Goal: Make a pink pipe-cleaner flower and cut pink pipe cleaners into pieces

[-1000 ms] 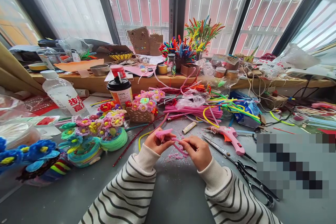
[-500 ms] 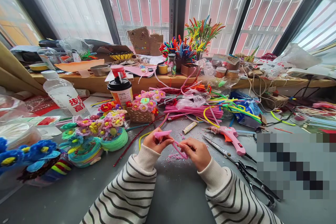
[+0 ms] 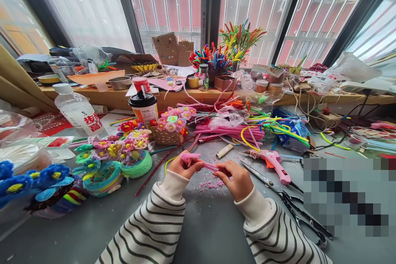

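My left hand [image 3: 183,166] and my right hand [image 3: 235,178] are both pinched shut on a pink pipe cleaner [image 3: 202,164] stretched between them, low over the grey table [image 3: 204,231]. The left hand grips its bent, looped end; the right holds the other end. Pink fluff bits [image 3: 210,184] lie on the table under my hands. Both arms wear striped sleeves.
Black scissors [image 3: 291,204] and a pink glue gun [image 3: 274,163] lie to the right. A bundle of pink pipe cleaners [image 3: 229,131] lies behind. Pipe-cleaner flower baskets [image 3: 170,126] [image 3: 136,161], a cup [image 3: 144,107] and a bottle [image 3: 78,111] stand at left. The window shelf [image 3: 173,95] is cluttered.
The pipe cleaner's loop that hung between my hands has been pulled straighter and tighter. My right hand moved slightly up toward the left hand.
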`<control>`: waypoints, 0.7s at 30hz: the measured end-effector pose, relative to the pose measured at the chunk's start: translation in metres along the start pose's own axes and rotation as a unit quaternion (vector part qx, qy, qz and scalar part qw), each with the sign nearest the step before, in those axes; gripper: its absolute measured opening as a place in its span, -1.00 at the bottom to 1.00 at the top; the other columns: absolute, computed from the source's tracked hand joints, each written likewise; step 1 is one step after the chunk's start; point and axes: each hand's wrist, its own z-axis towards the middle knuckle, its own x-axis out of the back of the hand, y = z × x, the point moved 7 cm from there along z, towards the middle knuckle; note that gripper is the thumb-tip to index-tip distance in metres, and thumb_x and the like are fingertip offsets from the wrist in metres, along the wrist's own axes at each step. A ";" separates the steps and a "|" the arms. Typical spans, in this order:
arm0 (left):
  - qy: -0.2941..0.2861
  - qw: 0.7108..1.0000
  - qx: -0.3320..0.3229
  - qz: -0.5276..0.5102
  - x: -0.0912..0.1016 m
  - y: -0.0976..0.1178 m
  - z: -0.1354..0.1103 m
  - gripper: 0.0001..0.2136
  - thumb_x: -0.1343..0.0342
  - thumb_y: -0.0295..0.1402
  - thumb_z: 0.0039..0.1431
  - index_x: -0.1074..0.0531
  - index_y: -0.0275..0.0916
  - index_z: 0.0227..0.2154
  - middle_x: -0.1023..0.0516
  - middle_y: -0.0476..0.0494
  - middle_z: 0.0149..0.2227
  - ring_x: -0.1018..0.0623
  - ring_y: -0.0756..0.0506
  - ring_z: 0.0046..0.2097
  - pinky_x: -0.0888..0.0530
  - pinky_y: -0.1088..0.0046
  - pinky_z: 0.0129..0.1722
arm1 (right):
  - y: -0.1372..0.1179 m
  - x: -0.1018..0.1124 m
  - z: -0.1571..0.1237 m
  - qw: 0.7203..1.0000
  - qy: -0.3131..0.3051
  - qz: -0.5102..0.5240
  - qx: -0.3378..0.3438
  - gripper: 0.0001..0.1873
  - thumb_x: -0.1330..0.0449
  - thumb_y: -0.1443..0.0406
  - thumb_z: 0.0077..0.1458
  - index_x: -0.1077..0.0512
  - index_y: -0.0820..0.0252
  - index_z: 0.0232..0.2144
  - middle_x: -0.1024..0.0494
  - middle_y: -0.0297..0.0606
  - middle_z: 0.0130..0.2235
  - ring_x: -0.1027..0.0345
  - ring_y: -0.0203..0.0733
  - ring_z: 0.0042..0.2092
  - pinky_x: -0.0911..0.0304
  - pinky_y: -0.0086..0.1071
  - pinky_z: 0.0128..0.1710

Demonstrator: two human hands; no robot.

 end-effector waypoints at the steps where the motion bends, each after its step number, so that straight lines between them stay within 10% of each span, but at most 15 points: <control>1: -0.001 1.000 0.004 -0.006 -0.001 0.000 0.000 -0.78 -0.18 -0.39 -0.32 -0.22 -0.29 -0.62 -0.39 0.07 -0.68 -0.36 0.09 -0.65 -0.27 0.60 -0.69 | 0.000 0.001 0.000 1.000 0.001 -0.003 0.007 -0.86 -0.06 0.31 -0.06 -0.38 0.28 -0.44 -0.42 -0.21 -0.51 -0.28 -0.25 -0.48 -0.22 -0.44 -0.48; 21: -0.053 0.990 0.131 0.000 -0.005 -0.008 -0.003 -0.73 -0.20 -0.36 -0.35 -0.17 -0.33 -0.70 -0.44 -0.05 -0.69 -0.47 -0.05 -0.58 -0.20 0.64 -0.77 | 0.017 0.019 -0.001 0.979 0.089 0.155 -0.098 -0.86 -0.11 0.26 -0.13 -0.39 0.21 -0.49 -0.37 -0.34 -0.61 -0.25 -0.34 -0.62 -0.22 -0.47 -0.61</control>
